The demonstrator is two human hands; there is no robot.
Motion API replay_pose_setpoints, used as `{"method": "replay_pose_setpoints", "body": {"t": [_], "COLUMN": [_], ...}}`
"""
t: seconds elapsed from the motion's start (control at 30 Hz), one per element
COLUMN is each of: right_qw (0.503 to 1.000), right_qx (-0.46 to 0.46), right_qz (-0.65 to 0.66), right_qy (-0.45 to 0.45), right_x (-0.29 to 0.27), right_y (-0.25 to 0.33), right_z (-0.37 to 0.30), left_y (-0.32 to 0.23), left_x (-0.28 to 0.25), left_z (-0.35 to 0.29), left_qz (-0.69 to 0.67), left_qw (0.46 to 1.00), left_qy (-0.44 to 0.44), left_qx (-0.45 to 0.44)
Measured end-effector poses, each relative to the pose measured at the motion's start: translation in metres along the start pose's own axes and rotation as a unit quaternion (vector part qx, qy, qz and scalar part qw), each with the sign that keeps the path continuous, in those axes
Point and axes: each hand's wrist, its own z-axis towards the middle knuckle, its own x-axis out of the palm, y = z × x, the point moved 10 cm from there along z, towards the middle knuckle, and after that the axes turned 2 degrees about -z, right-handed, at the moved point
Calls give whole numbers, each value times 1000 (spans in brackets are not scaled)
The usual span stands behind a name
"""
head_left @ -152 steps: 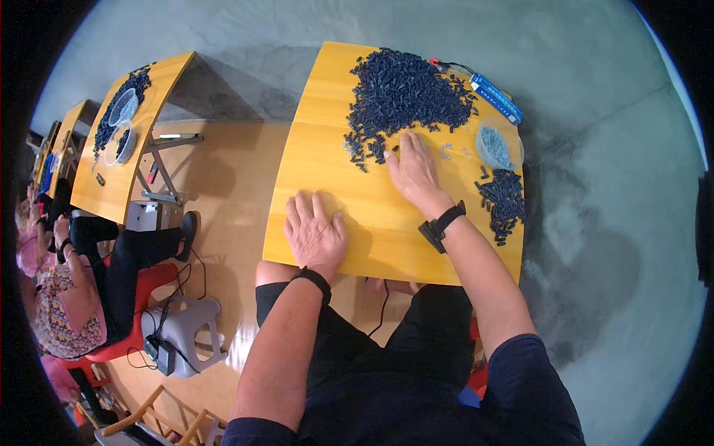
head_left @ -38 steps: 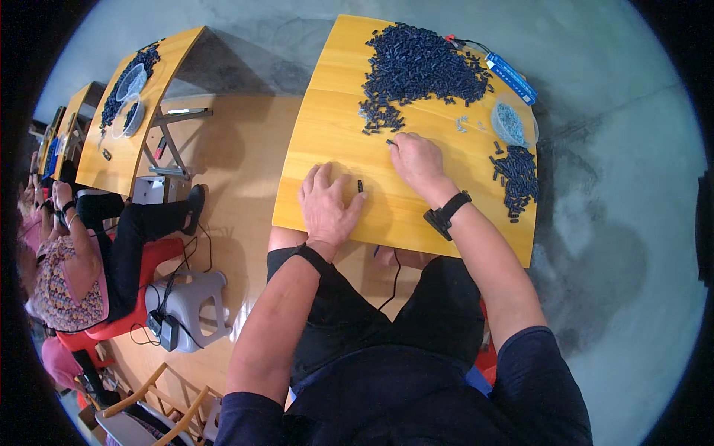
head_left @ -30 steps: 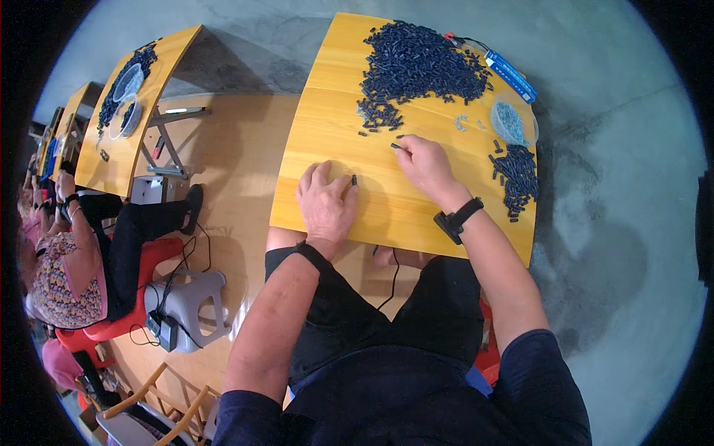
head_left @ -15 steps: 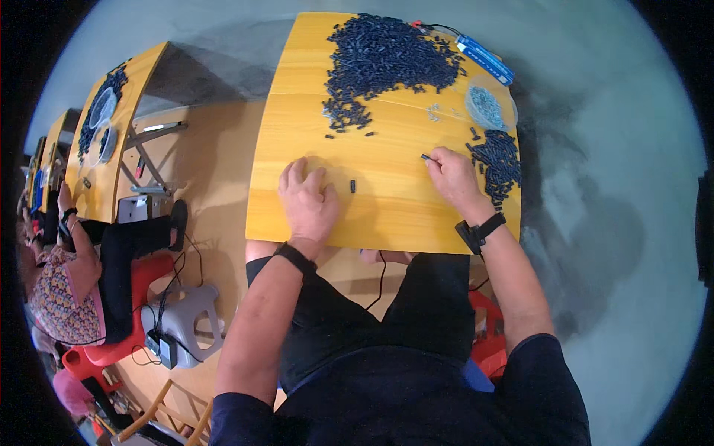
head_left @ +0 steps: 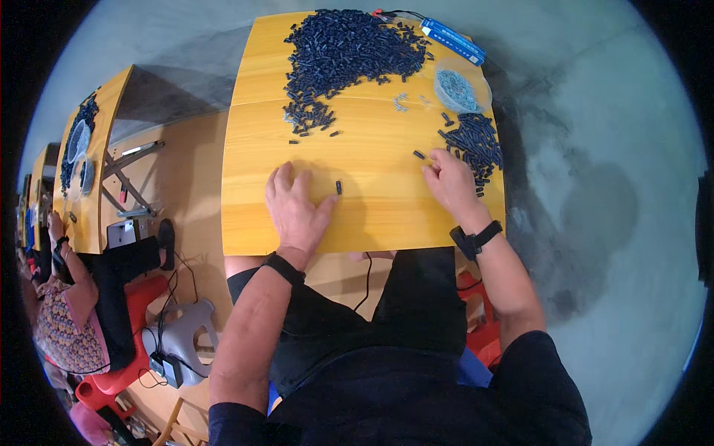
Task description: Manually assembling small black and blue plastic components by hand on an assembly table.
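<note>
My left hand [head_left: 296, 208] rests on the yellow table [head_left: 275, 141] with its fingers spread and nothing in them. Just beyond its thumb tip, a small black cylindrical piece [head_left: 339, 187] lies on the wood. My right hand [head_left: 454, 186] is curled at the right side of the table, and its inner fingers are hidden. Another small black piece [head_left: 419, 154] lies slightly left of its fingertips, apart from them. Beside that hand is a smaller heap of black pieces [head_left: 476, 143].
A large heap of black pieces [head_left: 349, 52] covers the far table. At the far right are a clear bowl of small pale-blue parts [head_left: 456, 91] and a blue-white box [head_left: 454, 41]. A few silvery bits [head_left: 400, 102] lie between. Leftward, another person [head_left: 74, 312] sits at another table [head_left: 111, 134].
The view has shifted, so the table appears farther left. The black piece at my right fingertips has been let go and lies apart from them. My left fingers have spread wider.
</note>
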Motion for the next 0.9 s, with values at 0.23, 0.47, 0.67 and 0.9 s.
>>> {"method": "replay_pose_setpoints", "body": {"t": [0.23, 0.47, 0.67, 0.9], "right_qw": [999, 997, 997, 995], "right_qx": [9, -35, -55, -97], "right_qz": [1, -65, -46, -13], "right_qy": [30, -15, -30, -34], "right_x": [4, 7, 5, 0], "right_y": [7, 1, 11, 25], "right_z": [10, 28, 25, 18], "left_y": [5, 1, 6, 8], "left_x": [3, 1, 0, 4], "left_z": [3, 3, -1, 1], "left_qz": [13, -1, 3, -6], "left_qw": [1000, 1000, 1000, 1000], "left_qy": [13, -11, -8, -1], "left_qx": [-22, -11, -26, -27]}}
